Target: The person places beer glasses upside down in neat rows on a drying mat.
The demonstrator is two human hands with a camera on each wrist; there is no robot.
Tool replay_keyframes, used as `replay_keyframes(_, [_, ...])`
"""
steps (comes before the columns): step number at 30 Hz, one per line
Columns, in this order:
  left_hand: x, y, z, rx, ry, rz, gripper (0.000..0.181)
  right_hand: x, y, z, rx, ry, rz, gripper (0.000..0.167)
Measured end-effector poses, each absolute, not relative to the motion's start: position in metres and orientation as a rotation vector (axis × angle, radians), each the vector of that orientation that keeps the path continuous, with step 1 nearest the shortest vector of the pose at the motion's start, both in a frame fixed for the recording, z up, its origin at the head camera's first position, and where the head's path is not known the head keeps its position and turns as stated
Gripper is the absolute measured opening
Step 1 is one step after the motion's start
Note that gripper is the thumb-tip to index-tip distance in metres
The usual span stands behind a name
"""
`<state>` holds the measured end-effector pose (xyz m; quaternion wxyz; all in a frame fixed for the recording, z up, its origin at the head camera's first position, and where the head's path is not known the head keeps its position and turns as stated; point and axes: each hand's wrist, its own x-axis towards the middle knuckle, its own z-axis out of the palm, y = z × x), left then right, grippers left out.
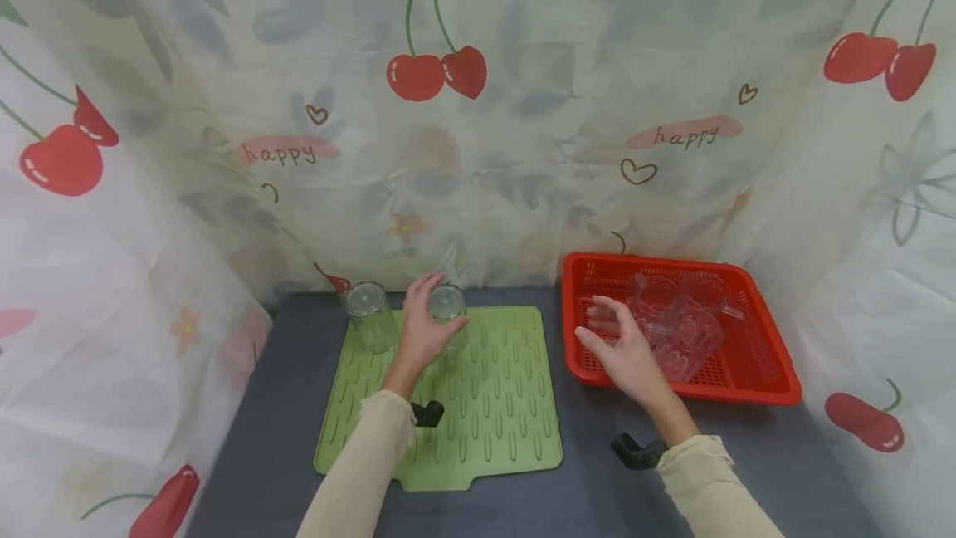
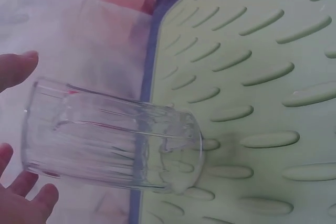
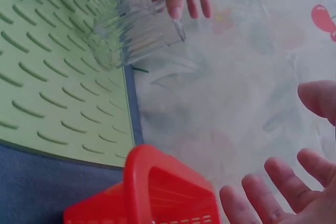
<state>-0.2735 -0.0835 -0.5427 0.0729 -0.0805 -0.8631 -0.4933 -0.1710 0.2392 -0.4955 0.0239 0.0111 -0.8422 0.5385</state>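
Observation:
A clear glass point(image 1: 451, 337) stands on the green ribbed mat point(image 1: 500, 405), near its back edge. My left hand point(image 1: 424, 329) is around the upper part of this glass, thumb and fingers spread. In the left wrist view a gap shows between the thumb and the glass point(image 2: 105, 135), and the fingertips are close to its upper end. A second clear glass point(image 1: 371, 318) stands at the mat's back left corner. My right hand point(image 1: 626, 353) hovers over the left side of the red basket point(image 1: 754, 388), fingers apart and holding nothing. Several clear mugs point(image 1: 690, 330) lie in that basket.
The dark grey table point(image 1: 246, 455) carries the mat and the basket side by side. A printed curtain point(image 1: 508, 189) hangs close behind and at both sides. Black wrist cameras point(image 1: 637, 451) sit under both wrists.

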Motion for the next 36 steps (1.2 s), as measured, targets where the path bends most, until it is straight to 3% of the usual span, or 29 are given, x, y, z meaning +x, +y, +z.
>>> replay_keyframes(12, [-0.249,-0.090,-0.540,-0.240,-2.502,-1.556,0.082,-0.179,0.254,-0.487,-0.018,-2.633,1.394,0.075])
replay_keyframes(20, [-0.230,-0.099,-0.543,-0.207,-2.422,-1.610,0.083,-0.181,0.273,-0.476,-0.109,-2.731,1.226,0.096])
replay_keyframes(29, [-0.212,-0.103,-0.553,-0.107,-2.423,-1.677,0.085,-0.180,0.297,-0.469,-0.222,-2.850,1.080,0.108])
replay_keyframes(36, [-0.200,-0.102,-0.563,-0.095,-2.400,-1.724,0.088,-0.182,0.314,-0.475,-0.294,-2.842,0.935,0.109])
